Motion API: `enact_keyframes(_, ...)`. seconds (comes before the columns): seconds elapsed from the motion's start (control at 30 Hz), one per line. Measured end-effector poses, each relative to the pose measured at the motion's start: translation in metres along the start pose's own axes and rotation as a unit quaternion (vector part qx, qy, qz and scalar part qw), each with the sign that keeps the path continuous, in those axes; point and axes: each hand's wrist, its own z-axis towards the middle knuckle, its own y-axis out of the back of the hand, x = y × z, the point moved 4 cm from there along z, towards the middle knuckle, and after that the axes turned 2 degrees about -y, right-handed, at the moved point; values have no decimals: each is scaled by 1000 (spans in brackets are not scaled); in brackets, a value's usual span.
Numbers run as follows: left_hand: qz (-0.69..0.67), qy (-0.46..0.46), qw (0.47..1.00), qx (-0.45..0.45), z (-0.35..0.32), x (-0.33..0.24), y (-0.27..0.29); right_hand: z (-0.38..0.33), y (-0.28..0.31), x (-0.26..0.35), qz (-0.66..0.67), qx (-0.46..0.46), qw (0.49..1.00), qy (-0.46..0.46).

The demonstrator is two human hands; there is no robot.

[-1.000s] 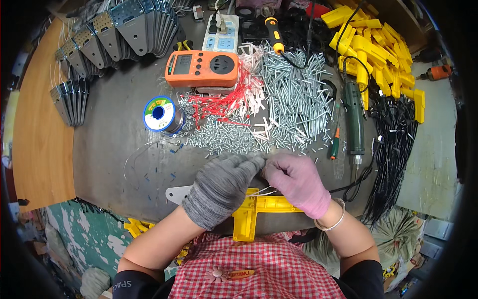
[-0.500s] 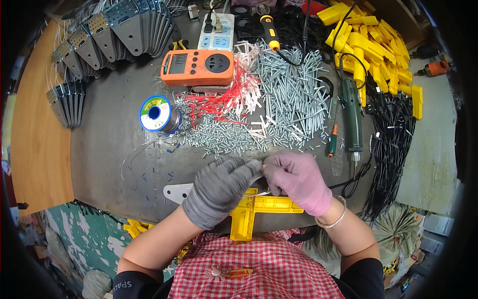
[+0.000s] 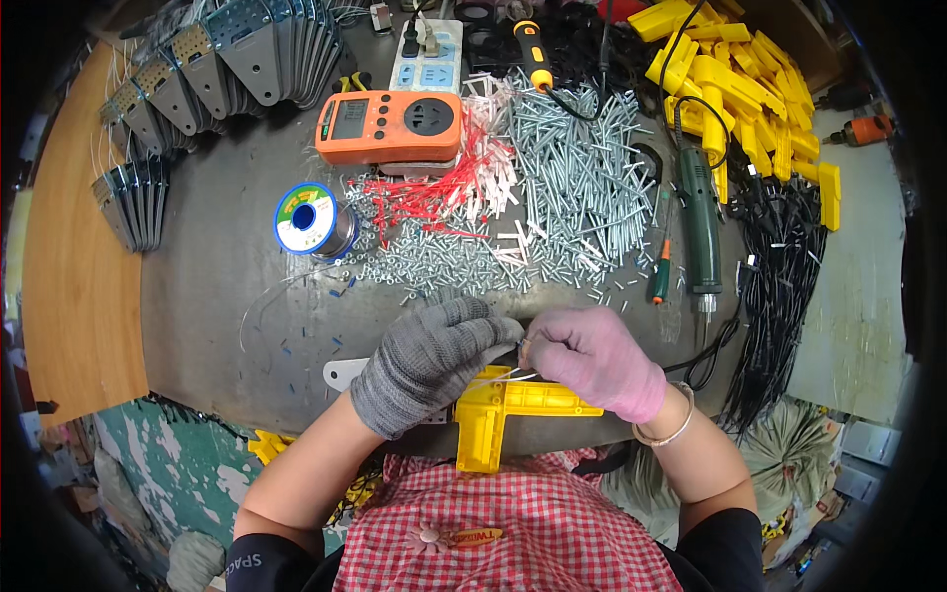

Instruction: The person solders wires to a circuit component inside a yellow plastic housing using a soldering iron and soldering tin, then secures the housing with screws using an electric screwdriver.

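My left hand [image 3: 429, 365], in a grey knit glove, and my right hand [image 3: 595, 363], in a pink glove, meet above the table's front edge. Their fingertips pinch together almost touching, and whatever small thing sits between them is too small to tell. Just below lies a yellow plastic handle shell [image 3: 480, 429], T-shaped and ribbed inside, with one arm passing beneath my right hand. Thin white wires [image 3: 513, 376] run from it and vanish under my right fingers. A grey metal plate [image 3: 342, 373] with a hole sticks out from beneath my left hand.
Beyond my hands lie heaped screws [image 3: 582, 168], red-and-white wire pieces [image 3: 444, 202], a solder spool [image 3: 308, 222] and an orange meter [image 3: 385, 128]. At right are a green electric screwdriver [image 3: 698, 217], a small screwdriver [image 3: 662, 271], black cables [image 3: 779, 296] and yellow shells [image 3: 740, 89]. Metal plates [image 3: 247, 59] stand far left.
My left hand has shifted slightly left and tilted, baring more of the yellow shell and the white wires. My right hand has moved a little right and down; the fingertips still meet.
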Motion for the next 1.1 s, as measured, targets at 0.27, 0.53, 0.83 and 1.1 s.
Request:
enact_keyframes(0.27, -78, 40, 994, 68, -2, -4, 5, 0, 1, 0, 11, 67, 992, -105)
enact_keyframes(0.53, -131, 51, 988, 63, 1, -10, -6, -8, -3, 10, 106, 25, 992, -67)
enact_keyframes(0.83, 104, -134, 985, 30, 36, -73, -31, -7, 10, -23, 31, -74, 995, 51)
enact_keyframes(1.1, 225, 56, 969, 83, 80, 17, -16, -16, 15, -25, 293, -112, 945, -93)
